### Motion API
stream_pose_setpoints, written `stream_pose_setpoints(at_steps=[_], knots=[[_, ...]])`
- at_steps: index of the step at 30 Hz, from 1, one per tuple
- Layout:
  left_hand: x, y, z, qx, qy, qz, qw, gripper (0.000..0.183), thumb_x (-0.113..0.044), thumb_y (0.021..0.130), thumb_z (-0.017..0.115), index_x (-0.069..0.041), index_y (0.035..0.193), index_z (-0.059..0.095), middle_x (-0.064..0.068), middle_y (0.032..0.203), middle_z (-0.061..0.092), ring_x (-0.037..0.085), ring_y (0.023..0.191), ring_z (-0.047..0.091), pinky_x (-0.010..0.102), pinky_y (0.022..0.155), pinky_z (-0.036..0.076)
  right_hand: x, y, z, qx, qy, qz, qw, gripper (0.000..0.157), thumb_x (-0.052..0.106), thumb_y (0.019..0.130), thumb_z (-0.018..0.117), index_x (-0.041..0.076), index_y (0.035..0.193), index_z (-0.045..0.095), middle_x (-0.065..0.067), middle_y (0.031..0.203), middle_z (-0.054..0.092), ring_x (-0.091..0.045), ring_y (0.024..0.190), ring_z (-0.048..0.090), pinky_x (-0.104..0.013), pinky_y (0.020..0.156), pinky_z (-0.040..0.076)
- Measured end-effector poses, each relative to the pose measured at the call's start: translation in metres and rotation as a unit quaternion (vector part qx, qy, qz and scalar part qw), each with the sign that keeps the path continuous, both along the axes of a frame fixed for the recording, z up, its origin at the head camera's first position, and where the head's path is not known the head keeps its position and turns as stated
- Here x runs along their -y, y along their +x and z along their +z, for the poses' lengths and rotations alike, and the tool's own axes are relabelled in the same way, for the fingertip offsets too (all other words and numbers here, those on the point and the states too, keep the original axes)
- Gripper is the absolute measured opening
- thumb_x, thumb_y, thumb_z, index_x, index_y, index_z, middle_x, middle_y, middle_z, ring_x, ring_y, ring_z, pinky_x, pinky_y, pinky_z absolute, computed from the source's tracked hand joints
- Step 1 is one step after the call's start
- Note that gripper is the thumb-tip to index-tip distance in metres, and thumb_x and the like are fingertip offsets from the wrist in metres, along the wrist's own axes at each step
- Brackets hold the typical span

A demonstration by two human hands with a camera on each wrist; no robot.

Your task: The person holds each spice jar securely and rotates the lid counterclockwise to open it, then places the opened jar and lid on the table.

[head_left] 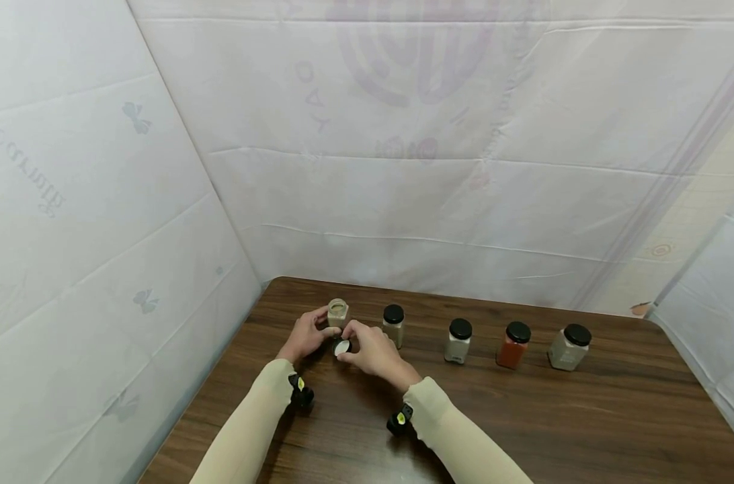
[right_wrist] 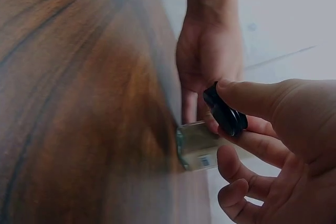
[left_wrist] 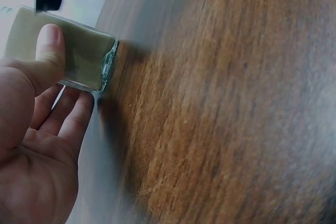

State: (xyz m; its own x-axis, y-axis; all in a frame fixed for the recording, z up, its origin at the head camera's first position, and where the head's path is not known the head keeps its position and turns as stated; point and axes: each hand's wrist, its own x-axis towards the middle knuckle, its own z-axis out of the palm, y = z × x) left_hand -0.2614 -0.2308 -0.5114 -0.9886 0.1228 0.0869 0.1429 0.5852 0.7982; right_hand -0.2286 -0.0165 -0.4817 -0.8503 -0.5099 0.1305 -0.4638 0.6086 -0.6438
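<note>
My left hand (head_left: 307, 334) grips an uncapped glass jar (head_left: 337, 312) near the table's far left corner, thumb on one side and fingers round the other. Pale greenish-beige powder fills much of the jar (left_wrist: 84, 51), as the left wrist view shows. Just in front of it, my right hand (head_left: 374, 350) pinches a black screw lid (right_wrist: 226, 111) between thumb and fingers. The lid's white inner side (head_left: 341, 347) faces up toward the head camera. In the right wrist view the lid overlaps the jar (right_wrist: 199, 148), whose side bears a small printed label.
To the right stand several black-lidded jars in a loose row: a beige one (head_left: 394, 325), a pale grey one (head_left: 458, 341), a red one (head_left: 513, 345) and a wider whitish one (head_left: 569, 347). White cloth walls (head_left: 403, 202) border the brown wooden table (head_left: 524, 430).
</note>
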Motion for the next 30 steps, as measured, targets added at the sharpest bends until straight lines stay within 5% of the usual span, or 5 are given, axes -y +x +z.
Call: stream_pose_setpoints(at_steps=[4, 11, 19, 26, 30], knots=[[-0.001, 0.000, 0.002, 0.001, -0.001, 0.000, 1.0000, 0.062, -0.014, 0.093, 0.078, -0.004, 0.149, 0.053, 0.016, 0.136, 0.065, 0.033, 0.131, 0.058, 0.054, 0.112, 0.041, 0.003, 0.000, -0.008, 0.009, 0.013, -0.001, 1.000, 0.032, 0.035, 0.089, 0.083, 0.021, 0.112, 0.066, 0.003, 0.099, 0.069, -0.011, 0.077, 0.062, -0.030, 0.061, 0.049], [-0.001, -0.001, 0.003, 0.004, 0.000, -0.001, 1.0000, 0.063, -0.014, 0.093, 0.077, -0.004, 0.150, 0.052, 0.017, 0.137, 0.064, 0.034, 0.130, 0.059, 0.054, 0.111, 0.041, 0.010, 0.002, -0.018, 0.013, 0.032, -0.003, 0.999, 0.031, 0.035, 0.088, 0.084, 0.022, 0.110, 0.067, 0.000, 0.109, 0.071, -0.018, 0.092, 0.068, -0.033, 0.069, 0.054], [-0.001, -0.001, 0.003, 0.009, 0.000, -0.001, 1.0000, 0.063, -0.013, 0.093, 0.077, -0.003, 0.150, 0.052, 0.018, 0.137, 0.063, 0.034, 0.132, 0.057, 0.055, 0.114, 0.038, 0.015, 0.001, -0.023, 0.020, 0.050, -0.005, 0.999, 0.030, 0.036, 0.087, 0.085, 0.024, 0.108, 0.067, 0.004, 0.098, 0.068, -0.015, 0.081, 0.064, -0.034, 0.066, 0.051], [-0.001, -0.002, 0.002, 0.011, 0.009, -0.005, 0.9999, 0.064, -0.014, 0.093, 0.078, -0.002, 0.150, 0.051, 0.018, 0.138, 0.063, 0.034, 0.131, 0.058, 0.054, 0.113, 0.040, 0.019, 0.001, -0.025, 0.007, 0.090, 0.005, 0.996, 0.046, 0.034, 0.087, 0.085, 0.021, 0.129, 0.070, 0.002, 0.126, 0.071, -0.022, 0.108, 0.068, -0.041, 0.081, 0.057], [0.000, -0.002, 0.002, 0.008, 0.012, -0.009, 0.9999, 0.064, -0.014, 0.093, 0.078, -0.001, 0.150, 0.050, 0.020, 0.137, 0.063, 0.035, 0.130, 0.058, 0.054, 0.111, 0.042, 0.023, 0.001, -0.025, 0.005, 0.107, 0.008, 0.994, 0.048, 0.032, 0.086, 0.086, 0.020, 0.130, 0.072, 0.001, 0.126, 0.070, -0.023, 0.109, 0.068, -0.040, 0.077, 0.057]])
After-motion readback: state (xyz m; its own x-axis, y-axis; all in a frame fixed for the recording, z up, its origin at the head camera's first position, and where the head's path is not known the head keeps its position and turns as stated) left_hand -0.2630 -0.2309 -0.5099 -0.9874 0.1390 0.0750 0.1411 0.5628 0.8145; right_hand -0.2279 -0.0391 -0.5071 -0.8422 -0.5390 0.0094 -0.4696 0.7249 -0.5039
